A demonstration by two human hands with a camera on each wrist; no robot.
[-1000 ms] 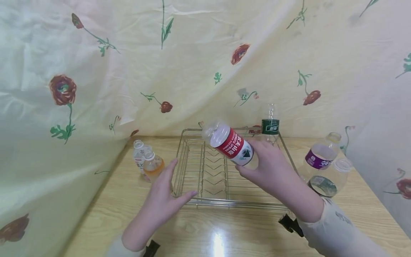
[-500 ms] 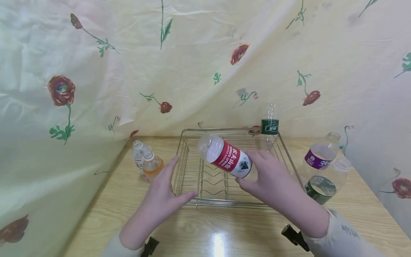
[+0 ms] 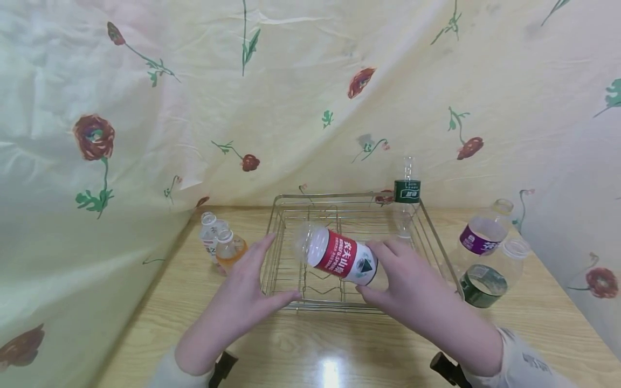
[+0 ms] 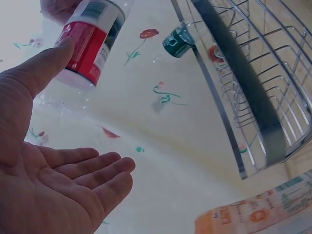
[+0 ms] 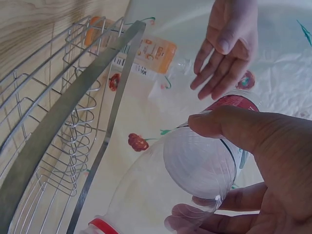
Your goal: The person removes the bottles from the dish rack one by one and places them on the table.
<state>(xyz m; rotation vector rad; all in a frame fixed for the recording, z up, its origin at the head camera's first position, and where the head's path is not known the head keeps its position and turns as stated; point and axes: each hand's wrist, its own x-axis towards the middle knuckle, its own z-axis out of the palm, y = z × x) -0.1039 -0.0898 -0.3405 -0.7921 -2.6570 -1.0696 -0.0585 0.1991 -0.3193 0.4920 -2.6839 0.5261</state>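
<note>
My right hand (image 3: 407,285) grips a clear plastic bottle (image 3: 339,256) with a red and white label. The bottle lies tilted over the wire rack (image 3: 335,194), its base end to the left. In the right wrist view, the thumb and fingers are around its shoulder, and a red ring (image 5: 102,225) shows at the neck. My left hand (image 3: 247,285) is held open at the rack's front left, thumb and fingers spread, touching nothing. In the left wrist view, its palm is turned up below the bottle's label (image 4: 87,51).
A green-labelled bottle (image 3: 406,191) stands at the rack's back right corner. Right of the rack are a purple-labelled bottle (image 3: 479,240) and another green-labelled one (image 3: 485,285). An orange-labelled bottle (image 3: 232,250) and a pink-labelled one (image 3: 209,237) stand left. Flowered cloth (image 3: 301,108) hangs behind.
My right hand has lowered the red-labelled bottle toward the rack and slightly left, turning it closer to level. My left hand has barely moved.
</note>
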